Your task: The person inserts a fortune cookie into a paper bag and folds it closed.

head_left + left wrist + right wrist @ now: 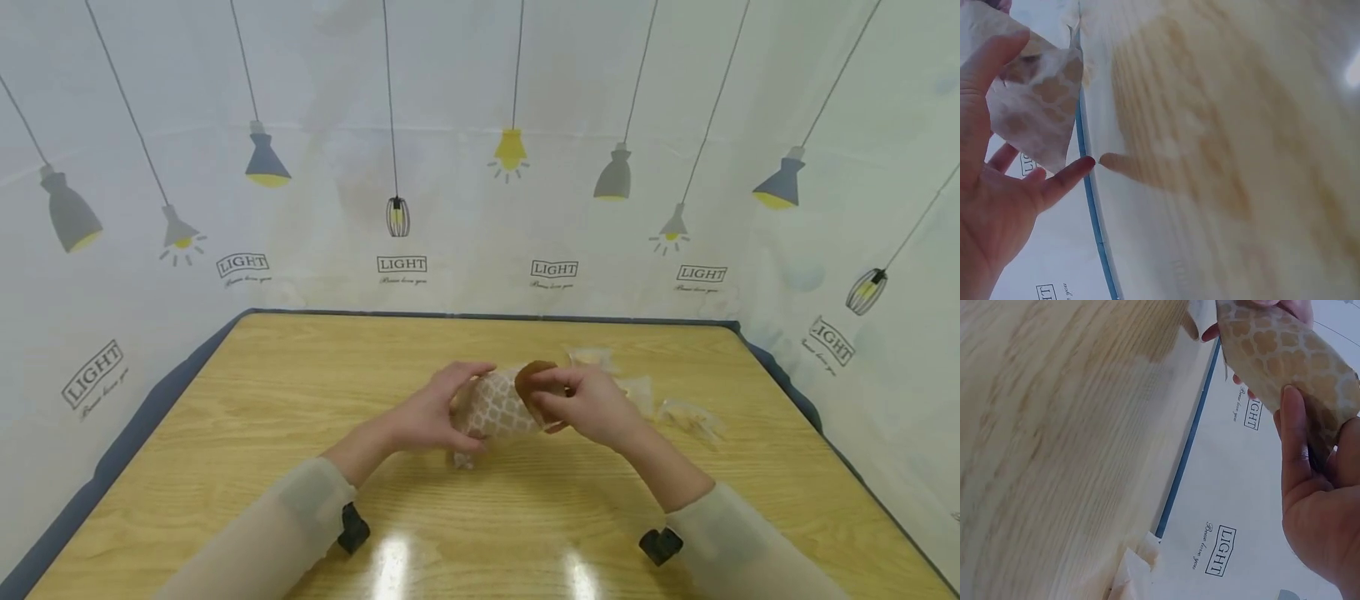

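Head view: we have a tan bag with a white lattice print, paper-looking (498, 407), between both hands over the middle of the table; we can't tell whether its underside touches the wood. Its brown-edged mouth faces right. At the bag's left end, the left hand (435, 410) holds on loosely, thumb on the near side, fingers spread wide and slightly bent around it. At the bag's mouth, the right hand (596, 406) pinches the rim, thumb against the printed side, fingers curled in; we can't make out every fingertip. Right of the bag, beyond that hand, we count three small clear plastic packets (692, 419), contents too blurry to name. Under the bag, we get a yellowish wood-grain table (300, 358). Nearer us than the bag, we note pale long sleeves (262, 533) and black wrist mounts (662, 546). Behind the bag, we log a white backdrop printed with hanging lamps (450, 67) and "LIGHT" labels.
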A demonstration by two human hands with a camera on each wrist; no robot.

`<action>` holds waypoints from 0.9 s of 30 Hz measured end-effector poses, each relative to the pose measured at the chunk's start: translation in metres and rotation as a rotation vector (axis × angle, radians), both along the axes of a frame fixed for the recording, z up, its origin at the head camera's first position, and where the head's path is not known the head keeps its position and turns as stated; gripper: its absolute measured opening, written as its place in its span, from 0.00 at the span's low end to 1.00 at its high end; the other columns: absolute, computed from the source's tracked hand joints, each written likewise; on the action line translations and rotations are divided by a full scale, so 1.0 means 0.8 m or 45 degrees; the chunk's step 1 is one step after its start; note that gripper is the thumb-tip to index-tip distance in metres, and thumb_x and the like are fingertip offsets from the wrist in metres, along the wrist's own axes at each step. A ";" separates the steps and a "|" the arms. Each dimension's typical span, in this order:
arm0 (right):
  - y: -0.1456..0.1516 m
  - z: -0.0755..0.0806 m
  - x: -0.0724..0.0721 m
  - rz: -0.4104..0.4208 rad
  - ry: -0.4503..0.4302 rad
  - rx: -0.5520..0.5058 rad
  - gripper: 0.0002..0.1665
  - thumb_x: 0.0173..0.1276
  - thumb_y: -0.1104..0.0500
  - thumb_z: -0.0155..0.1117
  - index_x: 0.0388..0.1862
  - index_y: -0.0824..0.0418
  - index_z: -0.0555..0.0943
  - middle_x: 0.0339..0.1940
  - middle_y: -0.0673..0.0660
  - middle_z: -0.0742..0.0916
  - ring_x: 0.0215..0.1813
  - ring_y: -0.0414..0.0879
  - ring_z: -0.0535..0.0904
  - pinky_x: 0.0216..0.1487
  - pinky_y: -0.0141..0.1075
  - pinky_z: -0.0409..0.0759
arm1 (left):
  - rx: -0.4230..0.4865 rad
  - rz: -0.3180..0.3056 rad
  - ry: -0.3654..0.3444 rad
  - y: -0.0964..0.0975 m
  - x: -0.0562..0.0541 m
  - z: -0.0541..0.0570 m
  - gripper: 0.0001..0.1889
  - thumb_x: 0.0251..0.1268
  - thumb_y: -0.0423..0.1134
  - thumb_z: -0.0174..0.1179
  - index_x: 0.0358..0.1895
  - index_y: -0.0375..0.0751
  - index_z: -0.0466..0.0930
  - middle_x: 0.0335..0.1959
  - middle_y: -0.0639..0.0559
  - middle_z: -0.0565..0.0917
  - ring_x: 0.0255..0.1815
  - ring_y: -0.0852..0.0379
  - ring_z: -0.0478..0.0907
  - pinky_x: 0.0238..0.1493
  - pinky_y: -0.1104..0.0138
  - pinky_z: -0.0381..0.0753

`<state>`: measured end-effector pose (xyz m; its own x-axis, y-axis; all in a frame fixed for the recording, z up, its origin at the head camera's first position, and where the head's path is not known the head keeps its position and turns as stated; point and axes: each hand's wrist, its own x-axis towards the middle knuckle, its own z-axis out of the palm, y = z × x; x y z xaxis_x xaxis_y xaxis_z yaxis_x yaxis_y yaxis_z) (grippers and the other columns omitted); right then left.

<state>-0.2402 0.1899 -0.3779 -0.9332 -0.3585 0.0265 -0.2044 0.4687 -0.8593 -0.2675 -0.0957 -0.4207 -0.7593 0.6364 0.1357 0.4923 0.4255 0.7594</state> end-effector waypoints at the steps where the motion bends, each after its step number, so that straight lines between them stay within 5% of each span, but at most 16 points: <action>1: -0.001 0.000 0.000 -0.008 -0.001 0.004 0.20 0.81 0.62 0.66 0.67 0.67 0.86 0.65 0.71 0.86 0.41 0.49 0.93 0.46 0.50 0.96 | -0.020 -0.001 0.019 0.000 -0.001 0.000 0.62 0.51 0.39 0.88 0.89 0.54 0.56 0.82 0.44 0.64 0.80 0.42 0.64 0.81 0.39 0.73; 10: -0.001 0.005 -0.001 -0.030 -0.028 0.003 0.21 0.82 0.61 0.65 0.69 0.69 0.84 0.67 0.72 0.85 0.43 0.52 0.94 0.47 0.47 0.96 | -0.052 0.010 -0.042 -0.001 -0.001 0.001 0.66 0.50 0.33 0.85 0.90 0.55 0.50 0.79 0.39 0.60 0.77 0.39 0.65 0.80 0.37 0.74; 17: 0.010 0.008 -0.004 -0.030 -0.094 -0.076 0.22 0.83 0.63 0.65 0.71 0.68 0.84 0.71 0.73 0.83 0.48 0.50 0.94 0.48 0.41 0.96 | 0.051 0.042 -0.178 -0.008 -0.003 -0.004 0.59 0.54 0.31 0.84 0.87 0.62 0.58 0.76 0.42 0.61 0.78 0.38 0.65 0.75 0.40 0.82; 27: 0.018 0.008 -0.004 -0.005 -0.091 -0.084 0.20 0.84 0.64 0.64 0.70 0.69 0.84 0.71 0.73 0.82 0.48 0.49 0.93 0.48 0.40 0.96 | 0.210 0.031 -0.260 -0.009 -0.001 -0.001 0.53 0.59 0.31 0.83 0.85 0.55 0.62 0.75 0.43 0.63 0.79 0.38 0.65 0.69 0.53 0.89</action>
